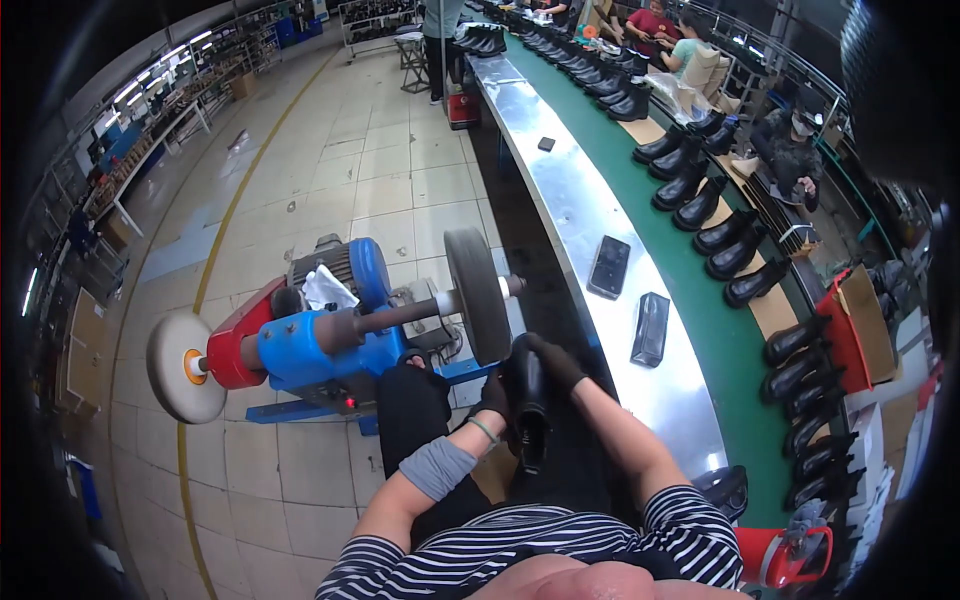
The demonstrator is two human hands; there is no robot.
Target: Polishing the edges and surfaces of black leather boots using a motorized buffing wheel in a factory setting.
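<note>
A shiny black ankle boot (pixel 525 385) is between my hands, its opening toward me and its toe by the dark buffing wheel (pixel 477 295). Whether toe and wheel touch, I cannot tell. My left hand (pixel 493 396), in a dark glove, is closed on the boot's left side. On the right side my right hand (pixel 555 362), also dark-gloved, wraps round it near the toe. Some fingers of both hands are hidden by the boot. The wheel sits on the shaft of a blue and red buffing machine (pixel 295 343), which carries a white wheel (pixel 185 368) at its other end.
To my right runs a metal ledge (pixel 660 400) with a phone (pixel 609 267) and a black shiny case (pixel 650 330). Beyond it, a green conveyor (pixel 690 290) bears rows of black boots (pixel 735 250). A red jug (pixel 785 555) stands near right; co-workers (pixel 790 150) sit across the line.
</note>
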